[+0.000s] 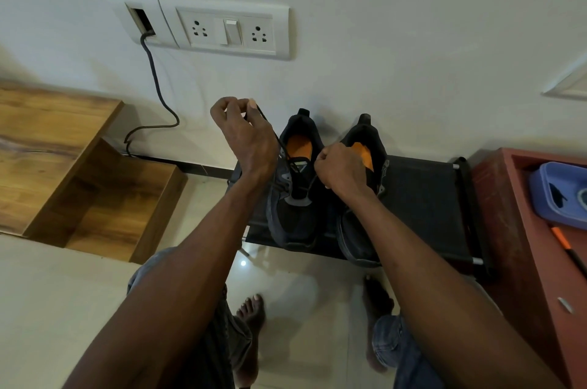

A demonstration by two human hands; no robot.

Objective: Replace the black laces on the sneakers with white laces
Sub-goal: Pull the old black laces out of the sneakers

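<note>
Sneakers [327, 185], a black pair with orange insoles, sat side by side on a low black rack [425, 198] against the wall. Both arms were stretched out over them. The left hand [244, 134] was raised up high, fingers curled, pinching the black lace [270, 128] pulled taut up out of the left shoe. The right hand [340, 167] was fisted low over the shoe's tongue, gripping the lace's other strand.

No readable text, labels or numbers; small emblem on sneaker tongue [299, 165] too blurred to read.
</note>
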